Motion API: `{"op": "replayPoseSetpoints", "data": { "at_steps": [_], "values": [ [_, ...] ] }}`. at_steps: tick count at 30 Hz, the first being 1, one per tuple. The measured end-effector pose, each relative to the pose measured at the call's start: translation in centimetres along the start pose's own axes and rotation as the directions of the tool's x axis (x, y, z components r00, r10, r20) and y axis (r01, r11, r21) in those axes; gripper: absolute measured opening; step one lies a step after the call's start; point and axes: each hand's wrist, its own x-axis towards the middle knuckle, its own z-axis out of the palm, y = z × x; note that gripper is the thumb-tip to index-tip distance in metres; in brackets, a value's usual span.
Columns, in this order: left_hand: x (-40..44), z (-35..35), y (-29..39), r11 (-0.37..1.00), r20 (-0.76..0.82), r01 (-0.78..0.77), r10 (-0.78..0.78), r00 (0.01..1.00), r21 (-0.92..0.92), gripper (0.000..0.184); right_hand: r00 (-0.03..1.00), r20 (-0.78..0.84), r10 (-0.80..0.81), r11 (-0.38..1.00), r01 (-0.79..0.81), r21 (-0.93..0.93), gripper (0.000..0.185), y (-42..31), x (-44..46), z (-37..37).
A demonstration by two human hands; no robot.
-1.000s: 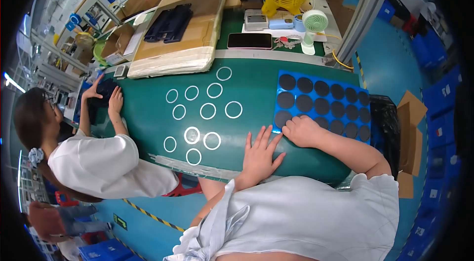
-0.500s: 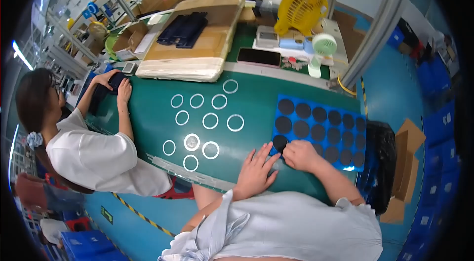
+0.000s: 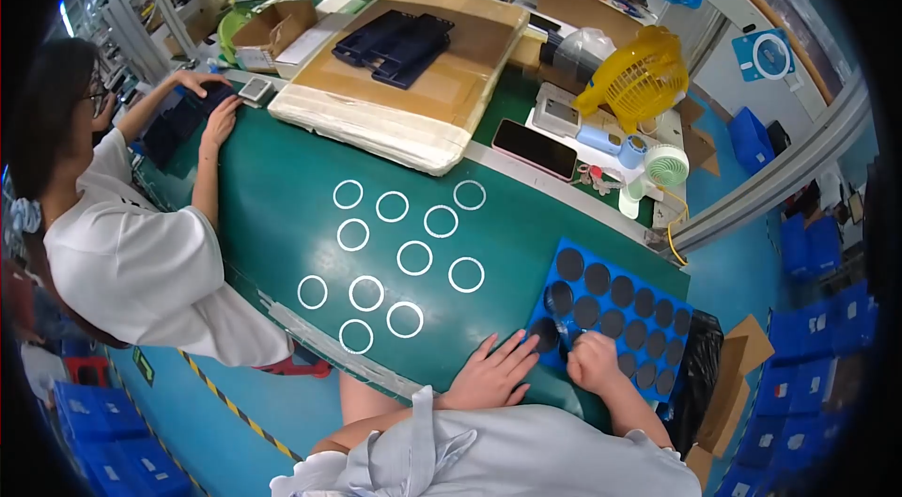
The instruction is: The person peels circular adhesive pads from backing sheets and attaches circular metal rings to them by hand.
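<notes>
Left hand (image 3: 490,374) spread on the green table (image 3: 282,187), right hand (image 3: 594,362) pinching lifted blue film (image 3: 566,326)

On the worktop (image 3: 507,225), a lane between the rings (image 3: 351,293) and blue sheet (image 3: 604,302); at the back edge, a thick slab (image 3: 423,107) blocks the way!

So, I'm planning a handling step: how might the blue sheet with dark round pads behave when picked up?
Probably floppy: the blue sheet looks thin, and part seems raised and creased by the closed right hand. Probably light for its size, given that thinness. Unlikely to roll, as most of it lies flat on the green tabletop.
</notes>
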Motion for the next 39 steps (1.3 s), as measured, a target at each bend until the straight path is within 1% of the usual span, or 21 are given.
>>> {"op": "replayPoseSetpoints", "data": {
  "at_steps": [2, 4, 6, 7, 8, 9, 10, 12, 14, 16, 18, 20, 24, 26, 28, 30, 32, 34, 36, 37, 39],
  "values": [
    [0.1, -0.1, 0.1, 0.999, -0.011, 0.023, -0.024, 1.0, -0.026, 0.046, 0.98, -0.2, -0.01, 0.991, -0.017, -0.134, 0.012, 0.2, -0.3, -1.7],
    [0.3, -0.4, 0.2, 0.998, 0.032, 0.008, -0.007, 0.999, -0.055, 0.048, 0.989, -0.144, 0.034, 0.951, -0.077, -0.3, 0.011, -0.3, 0.3, -4.7],
    [0.4, 0.0, 0.2, 0.999, 0.009, -0.032, 0.032, 0.999, 0.036, 0.048, 0.991, -0.126, 0.054, 0.914, -0.1, -0.392, 0.01, -0.3, 0.1, -6.7],
    [0.4, 0.0, 0.3, 0.998, 0.04, -0.054, 0.054, 0.998, 0.018, 0.048, 0.973, -0.23, 0.015, 0.909, -0.109, -0.403, 0.01, -0.1, 0.2, -7.6],
    [0.4, 0.0, 0.4, 1.0, 0.029, -0.005, 0.005, 1.0, 0.01, 0.048, 0.943, -0.331, -0.03, 0.901, -0.118, -0.418, 0.01, -0.1, 0.2, -8.6],
    [0.6, 0.1, 0.6, 0.999, 0.014, 0.043, -0.043, 0.999, 0.005, 0.049, 0.924, -0.378, 0.056, 0.867, -0.233, -0.44, 0.01, -0.5, 0.0, -10.1],
    [0.6, 0.2, 0.8, 1.0, 0.034, 0.017, -0.017, 0.999, -0.005, 0.049, 0.894, -0.427, 0.135, 0.821, -0.342, -0.457, 0.01, -0.9, -0.5, -11.6],
    [0.6, 0.2, 1.0, 0.997, 0.001, 0.073, -0.073, 0.997, 0.002, 0.049, 0.865, -0.479, 0.15, 0.772, -0.405, -0.49, 0.011, -1.0, -1.7, -13.7],
    [0.7, 0.3, 1.1, 0.998, 0.004, 0.054, -0.055, 0.998, 0.025, 0.051, 0.786, -0.593, 0.176, 0.72, -0.513, -0.466, 0.018, -1.0, -3.2, -15.3],
    [0.6, 0.4, 1.3, 0.997, 0.002, 0.067, -0.067, 0.998, 0.049, 0.051, 0.653, -0.731, 0.199, 0.695, -0.619, -0.364, 0.02, -0.9, -4.7, -16.0],
    [0.8, 0.3, 1.8, 0.997, 0.031, 0.055, -0.057, 0.998, 0.059, 0.051, 0.593, -0.789, 0.161, 0.655, -0.662, -0.364, 0.024, -1.0, -5.6, -16.5],
    [0.8, 0.5, 1.9, 0.994, 0.015, 0.076, -0.077, 0.997, 0.076, 0.051, 0.369, -0.912, 0.179, 0.673, -0.722, -0.161, 0.025, -0.8, -6.9, -16.8],
    [0.7, 0.8, 2.2, 0.991, 0.058, 0.071, -0.077, 0.995, 0.11, 0.05, 0.247, -0.963, 0.107, 0.648, -0.752, -0.12, 0.026, -0.3, -8.5, -17.7],
    [0.7, 0.5, 2.3, 0.994, 0.066, 0.059, -0.065, 0.996, 0.089, 0.051, 0.067, -0.994, 0.092, 0.678, -0.735, 0.013, 0.025, -0.3, -9.8, -19.7],
    [0.7, 0.3, 2.7, 0.992, 0.101, 0.07, -0.08, 0.992, 0.101, 0.051, 0.068, -0.994, 0.083, 0.708, -0.706, 0.011, 0.024, -0.5, -10.7, -21.0],
    [0.7, 0.3, 2.7, 0.992, 0.122, 0.065, -0.078, 0.989, 0.106, 0.053, 0.103, -0.975, 0.197, 0.618, -0.785, 0.042, 0.025, -0.3, -12.6, -22.5],
    [0.7, 0.4, 2.8, 0.993, 0.121, 0.051, -0.064, 0.991, 0.105, 0.054, 0.056, -0.988, 0.143, 0.578, -0.815, 0.038, 0.025, -0.2, -12.4, -23.8],
    [0.7, 0.3, 2.9, 0.993, 0.132, 0.036, -0.051, 0.99, 0.117, 0.055, 0.031, -0.991, 0.129, 0.59, -0.806, 0.051, 0.024, 0.9, -14.0, -25.7],
    [0.7, 0.3, 3.1, 0.991, 0.132, 0.051, -0.068, 0.989, 0.127, 0.055, -0.068, -0.971, 0.229, 0.531, -0.827, 0.183, 0.026, 0.2, -14.3, -28.2],
    [0.8, 0.3, 3.1, 0.989, 0.133, 0.038, -0.057, 0.989, 0.141, 0.056, -0.072, -0.972, 0.222, 0.528, -0.829, 0.183, 0.026, 0.2, -14.6, -29.4],
    [0.8, 0.3, 3.2, 0.99, 0.132, 0.032, -0.05, 0.99, 0.136, 0.057, 0.009, -0.99, 0.14, 0.505, -0.861, 0.064, 0.029, 0.3, -15.4, -31.5]
  ]
}}
